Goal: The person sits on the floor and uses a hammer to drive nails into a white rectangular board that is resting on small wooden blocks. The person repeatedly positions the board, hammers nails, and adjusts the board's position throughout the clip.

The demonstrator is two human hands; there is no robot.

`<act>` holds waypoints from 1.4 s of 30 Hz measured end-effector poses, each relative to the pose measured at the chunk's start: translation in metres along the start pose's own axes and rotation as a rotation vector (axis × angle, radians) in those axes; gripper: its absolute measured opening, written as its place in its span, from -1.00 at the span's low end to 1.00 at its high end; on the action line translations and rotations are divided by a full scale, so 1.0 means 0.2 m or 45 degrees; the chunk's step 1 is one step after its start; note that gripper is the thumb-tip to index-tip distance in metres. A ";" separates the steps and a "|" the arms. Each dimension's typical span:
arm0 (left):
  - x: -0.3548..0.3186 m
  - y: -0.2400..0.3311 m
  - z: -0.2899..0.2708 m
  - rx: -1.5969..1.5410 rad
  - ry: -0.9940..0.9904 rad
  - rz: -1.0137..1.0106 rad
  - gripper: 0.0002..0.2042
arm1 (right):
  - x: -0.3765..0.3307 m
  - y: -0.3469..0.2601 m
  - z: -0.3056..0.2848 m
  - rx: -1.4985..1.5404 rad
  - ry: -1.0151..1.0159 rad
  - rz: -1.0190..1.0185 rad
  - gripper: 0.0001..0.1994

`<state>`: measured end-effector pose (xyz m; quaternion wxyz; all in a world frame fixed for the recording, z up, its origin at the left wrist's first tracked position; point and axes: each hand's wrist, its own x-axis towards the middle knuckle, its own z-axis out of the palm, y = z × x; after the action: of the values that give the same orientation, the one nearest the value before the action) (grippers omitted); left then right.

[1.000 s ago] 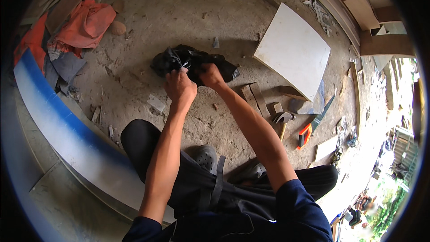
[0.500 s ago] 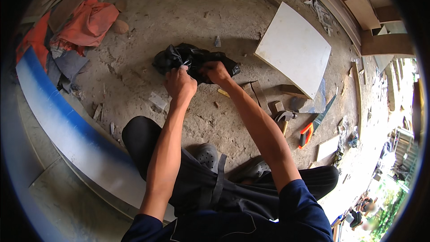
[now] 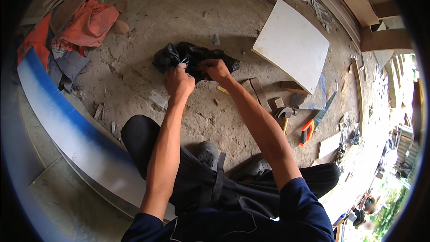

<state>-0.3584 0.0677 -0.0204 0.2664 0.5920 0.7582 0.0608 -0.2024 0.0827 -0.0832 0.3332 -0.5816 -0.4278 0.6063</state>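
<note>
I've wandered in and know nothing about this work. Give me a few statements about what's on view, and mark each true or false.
1. The left hand and the right hand are both at the black plastic bag. True.
2. The orange-handled saw lies to the left of the hammer. False: the orange-handled saw lies to the right of the hammer.
3. The white board is to the right of the black plastic bag. True.
4. The blue-and-white panel is on the person's right. False: the blue-and-white panel is on the person's left.
5. A grey shoe with small holes shows below the hands. True.
</note>
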 end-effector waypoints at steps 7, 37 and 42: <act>-0.01 0.00 -0.01 0.015 0.001 0.015 -0.69 | 0.01 0.02 0.00 -0.271 0.036 -0.053 -0.76; 0.00 0.13 0.06 0.035 0.323 0.249 -0.71 | -0.37 -0.17 -0.03 -0.896 0.230 -0.683 -0.83; -0.05 0.31 0.10 -0.043 0.541 0.533 -0.73 | -0.87 -0.05 -0.69 -0.950 0.115 -0.316 -0.83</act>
<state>-0.2943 0.0729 -0.0082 0.0932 0.7049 0.6572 0.2498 -0.0483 -0.0521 0.0047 0.1882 -0.6326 -0.6709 0.3380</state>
